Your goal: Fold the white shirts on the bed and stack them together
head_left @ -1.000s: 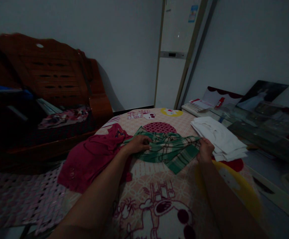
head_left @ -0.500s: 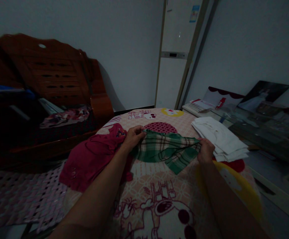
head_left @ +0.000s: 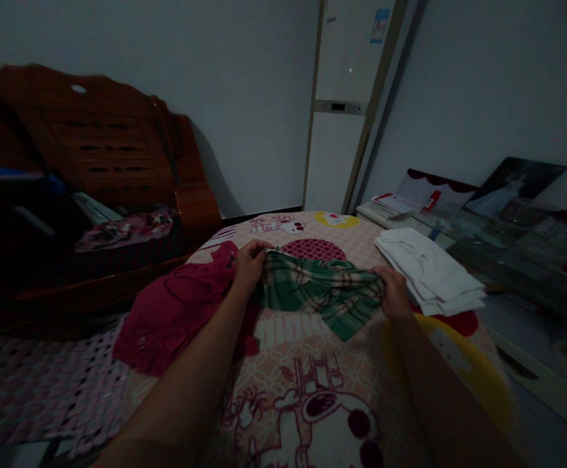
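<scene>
A green plaid cloth (head_left: 313,286) is stretched between my two hands over the patterned table cover (head_left: 293,364). My left hand (head_left: 251,259) pinches its upper left edge, close beside a crumpled dark pink garment (head_left: 181,312). The right end of the cloth is gripped by my right hand (head_left: 391,290), just left of folded white cloths (head_left: 427,270). One corner of the plaid cloth hangs down towards me and rests on the cover.
A wooden bench (head_left: 108,143) with things piled on it stands at the left, above a woven pink seat (head_left: 44,383). On the right is a glass-topped cabinet (head_left: 493,244) with papers and a photo. A tall white appliance (head_left: 335,149) stands behind.
Both hands have shifted a little to the left with the plaid cloth. Its upper left part is spread wider, and its right part looks more bunched.
</scene>
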Demonstrator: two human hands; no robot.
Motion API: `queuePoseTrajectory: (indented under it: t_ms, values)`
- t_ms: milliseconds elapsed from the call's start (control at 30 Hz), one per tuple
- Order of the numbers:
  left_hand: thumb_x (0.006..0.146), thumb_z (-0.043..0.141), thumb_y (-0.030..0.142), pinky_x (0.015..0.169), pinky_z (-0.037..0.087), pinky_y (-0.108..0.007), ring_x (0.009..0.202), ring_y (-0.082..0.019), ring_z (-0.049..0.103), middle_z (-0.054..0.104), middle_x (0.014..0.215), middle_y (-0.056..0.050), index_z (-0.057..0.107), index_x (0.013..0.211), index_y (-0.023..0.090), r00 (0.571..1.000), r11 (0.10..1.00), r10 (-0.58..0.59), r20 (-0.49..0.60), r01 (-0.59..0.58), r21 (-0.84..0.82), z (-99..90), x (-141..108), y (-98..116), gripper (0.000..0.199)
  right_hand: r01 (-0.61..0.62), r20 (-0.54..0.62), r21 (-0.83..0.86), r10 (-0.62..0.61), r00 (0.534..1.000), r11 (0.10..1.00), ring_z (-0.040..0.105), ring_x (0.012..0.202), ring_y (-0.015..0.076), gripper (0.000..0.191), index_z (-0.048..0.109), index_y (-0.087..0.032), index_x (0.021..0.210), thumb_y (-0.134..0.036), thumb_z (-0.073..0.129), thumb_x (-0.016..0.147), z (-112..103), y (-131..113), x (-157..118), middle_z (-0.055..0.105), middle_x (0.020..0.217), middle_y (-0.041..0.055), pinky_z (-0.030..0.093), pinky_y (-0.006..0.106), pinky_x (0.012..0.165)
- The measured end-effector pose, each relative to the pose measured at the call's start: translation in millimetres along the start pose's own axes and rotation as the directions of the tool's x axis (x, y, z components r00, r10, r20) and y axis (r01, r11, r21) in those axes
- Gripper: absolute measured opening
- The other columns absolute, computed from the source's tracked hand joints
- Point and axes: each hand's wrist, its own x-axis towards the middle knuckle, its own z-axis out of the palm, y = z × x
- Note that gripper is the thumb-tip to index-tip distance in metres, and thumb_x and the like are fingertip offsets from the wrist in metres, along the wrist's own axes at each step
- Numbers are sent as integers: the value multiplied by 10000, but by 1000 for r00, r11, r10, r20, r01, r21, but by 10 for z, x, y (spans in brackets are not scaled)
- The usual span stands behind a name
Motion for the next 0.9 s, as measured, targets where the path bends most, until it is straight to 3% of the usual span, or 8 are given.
queuePoseTrajectory:
  t_ms: [100, 233, 433, 600, 700, 767, 833, 900]
  values:
    - [643, 582, 170, 576, 430, -196, 638, -120, 579, 675, 730, 0, 655, 760, 167, 997, 999, -10, -81, 6, -41, -12, 15, -31, 138, -94, 247, -84, 112, 963, 992, 570, 585, 146, 244, 724, -183, 629, -417, 719, 701, 30, -55, -59, 674, 611, 15, 440, 261, 565]
    - [600, 617, 158, 584, 448, -191, 667, -122, 611, 710, 799, -11, 610, 759, 175, 980, 978, -102, -170, 68, -197, -36, 46, -85, 160, -143, 557, -195, 230, 798, 970, 554, 522, 123, 290, 739, -164, 659, -448, 756, 710, 116, -109, -148, 700, 606, 39, 405, 233, 507]
    - [560, 659, 142, 627, 498, -225, 695, -137, 654, 726, 822, -14, 541, 753, 184, 959, 915, -223, -173, 145, -376, -62, 63, -89, 230, -132, 706, -271, 291, 646, 953, 564, 468, 118, 368, 719, -155, 692, -511, 684, 778, 195, -103, -199, 673, 538, 38, 395, 217, 473]
    - [549, 654, 127, 581, 479, -199, 630, -117, 629, 695, 746, 14, 545, 758, 184, 961, 905, -220, -166, 138, -401, -57, 61, -67, 242, -63, 705, -369, 323, 631, 927, 600, 543, 133, 333, 737, -163, 818, -489, 712, 756, 159, -120, -176, 684, 614, 18, 447, 229, 519]
    - [572, 644, 137, 512, 419, -165, 542, -84, 557, 632, 662, 47, 589, 787, 181, 969, 935, -172, -175, 105, -338, -65, 69, -50, 226, 40, 701, -466, 341, 627, 884, 686, 825, 208, 566, 684, -206, 1189, -438, 786, 684, 159, -181, -186, 742, 962, 52, 538, 311, 719]
    - [593, 640, 147, 479, 380, -155, 511, -73, 517, 597, 637, 57, 615, 815, 179, 974, 954, -145, -174, 91, -286, -72, 73, -32, 226, 209, 717, -526, 298, 630, 825, 636, 1092, 274, 777, 594, -235, 1339, -362, 832, 610, 173, -212, -193, 671, 1243, 83, 505, 392, 917]
    - [621, 639, 168, 466, 365, -161, 504, -76, 501, 582, 631, 54, 627, 833, 179, 979, 967, -132, -156, 92, -238, -75, 70, -9, 213, 362, 709, -580, 232, 666, 730, 570, 1208, 306, 721, 632, -228, 1301, -262, 801, 601, 182, -213, -182, 629, 1323, 92, 437, 426, 1021]
    - [658, 640, 205, 477, 374, -176, 515, -89, 504, 581, 630, 46, 637, 848, 179, 988, 980, -110, -112, 89, -179, -71, 58, 16, 192, 403, 644, -620, 144, 751, 673, 606, 1148, 300, 479, 729, -213, 1132, -198, 683, 656, 161, -180, -140, 700, 1197, 86, 443, 420, 1005]
